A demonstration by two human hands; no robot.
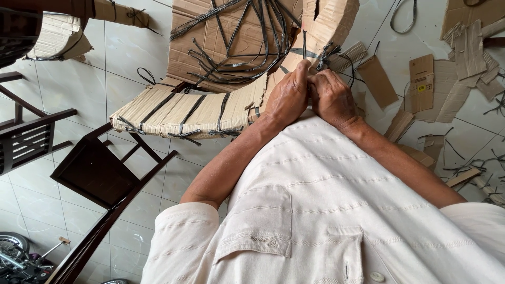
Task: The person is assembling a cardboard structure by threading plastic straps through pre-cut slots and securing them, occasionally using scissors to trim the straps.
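Observation:
A curved bundle of stacked cardboard (189, 113), bound by several black plastic straps, lies in front of me across a dark wooden chair (100, 173). My left hand (288, 97) pinches a black strap (304, 44) that stands up from the bundle near its bend. My right hand (332, 99) is closed right beside it, fingers pressed on the same knot of straps at the cardboard's edge. Both hands touch each other. Loose black straps (236, 47) lie spread over a flat cardboard sheet behind the bundle.
Another dark wooden chair (31, 137) stands at the left. Cardboard scraps (421, 84) and strap offcuts (468, 163) litter the white tiled floor at the right. Another bound cardboard piece (58, 34) is at the top left. A wheel (13, 244) shows at the bottom left.

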